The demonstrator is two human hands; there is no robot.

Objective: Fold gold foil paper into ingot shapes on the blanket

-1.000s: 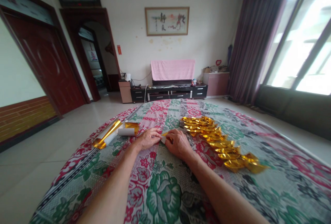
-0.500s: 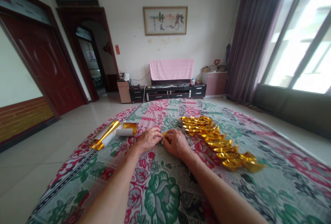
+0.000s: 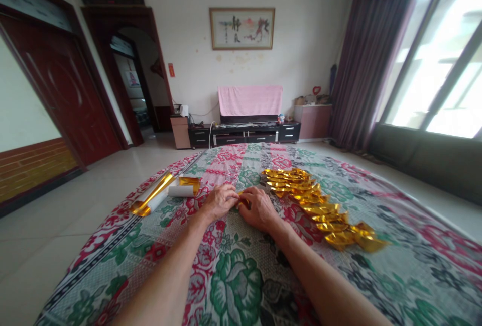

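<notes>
My left hand [image 3: 221, 200] and my right hand [image 3: 256, 206] meet over the middle of the table, fingers curled and closed together. Between them they pinch a small piece of gold foil paper [image 3: 245, 201], mostly covered by the fingers. To the right lies a slanting row of folded gold foil ingots [image 3: 301, 190], several of them overlapping. Curled gold foil sheets [image 3: 158, 193] with white backs rest to the left of my left hand, apart from it.
A flowered cloth [image 3: 235, 286] covers the round table. Beyond its far edge stand a low black cabinet [image 3: 229, 139] and a pink cloth [image 3: 250, 101] draped over something. A window and purple curtain [image 3: 372, 55] are at the right, a red door [image 3: 64, 85] at the left.
Both hands stay in the same place, with only slight finger movement around the foil paper. The ingots and loose sheets lie as before; the view has shifted slightly.
</notes>
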